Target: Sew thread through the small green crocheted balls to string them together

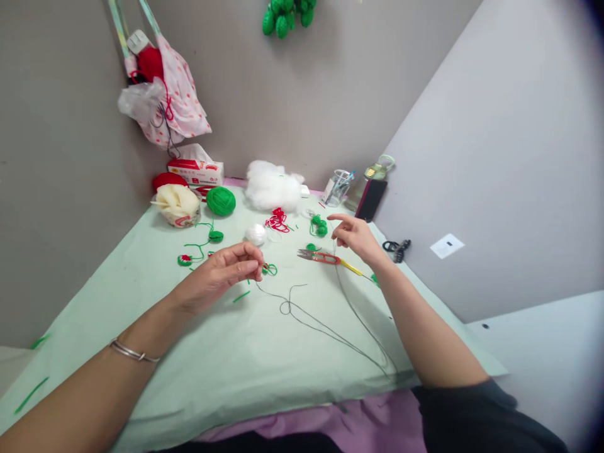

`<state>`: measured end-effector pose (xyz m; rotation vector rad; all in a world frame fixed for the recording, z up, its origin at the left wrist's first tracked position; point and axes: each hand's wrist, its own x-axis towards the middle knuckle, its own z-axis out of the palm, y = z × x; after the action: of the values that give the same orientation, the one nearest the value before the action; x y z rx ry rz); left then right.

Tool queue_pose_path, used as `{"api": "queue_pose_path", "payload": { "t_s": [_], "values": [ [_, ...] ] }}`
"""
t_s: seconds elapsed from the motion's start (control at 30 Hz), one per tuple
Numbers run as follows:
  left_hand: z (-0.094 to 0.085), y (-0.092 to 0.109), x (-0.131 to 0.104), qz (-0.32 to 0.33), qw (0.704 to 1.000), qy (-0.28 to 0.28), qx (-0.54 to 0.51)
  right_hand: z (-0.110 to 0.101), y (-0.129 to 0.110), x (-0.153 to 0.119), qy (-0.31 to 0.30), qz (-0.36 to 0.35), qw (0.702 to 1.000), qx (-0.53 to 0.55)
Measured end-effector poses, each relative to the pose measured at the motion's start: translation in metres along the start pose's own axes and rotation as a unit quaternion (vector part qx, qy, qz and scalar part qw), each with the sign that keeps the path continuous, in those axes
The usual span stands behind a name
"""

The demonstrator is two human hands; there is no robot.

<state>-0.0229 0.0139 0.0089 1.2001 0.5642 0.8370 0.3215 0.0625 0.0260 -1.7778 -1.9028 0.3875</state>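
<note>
My left hand [229,267] is closed in a pinch over the left middle of the table. A thin dark thread [321,324] leads from just below its fingertips, loops on the cloth and runs to the front edge. From there it rises to my right hand [353,239], whose thumb and bent fingers close on it while the index finger points left. Beside the left fingertips is a small green yarn loop [270,270], partly hidden by them. Snips with orange and yellow handles [325,258] lie below my right hand, blades to the left.
White stuffing [274,185], a green yarn ball [221,201], a white ball [255,234] and red yarn strands [278,220] lie toward the back. Small green crocheted pieces [319,226] are scattered about. A glass [337,189] and a phone [371,200] stand at the back right.
</note>
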Motion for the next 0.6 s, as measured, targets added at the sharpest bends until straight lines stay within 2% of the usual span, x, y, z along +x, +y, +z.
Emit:
{"api": "queue_pose_path", "payload": {
  "t_s": [0.13,0.3,0.43,0.6],
  "values": [
    [0.002,-0.002,0.000,-0.033,0.999,-0.021,0.031,0.005,0.023,0.028,0.045,0.043,0.989,-0.137],
    [0.003,-0.005,0.001,-0.039,0.997,-0.017,0.072,0.031,0.030,0.037,0.004,0.030,0.975,-0.218],
    [0.003,-0.009,0.002,-0.045,0.996,-0.020,0.076,0.039,0.019,0.030,-0.014,0.011,0.964,-0.266],
    [0.011,-0.014,0.002,-0.070,0.996,0.010,0.056,0.032,-0.016,0.007,-0.008,-0.025,0.957,-0.290]
  ]
}}
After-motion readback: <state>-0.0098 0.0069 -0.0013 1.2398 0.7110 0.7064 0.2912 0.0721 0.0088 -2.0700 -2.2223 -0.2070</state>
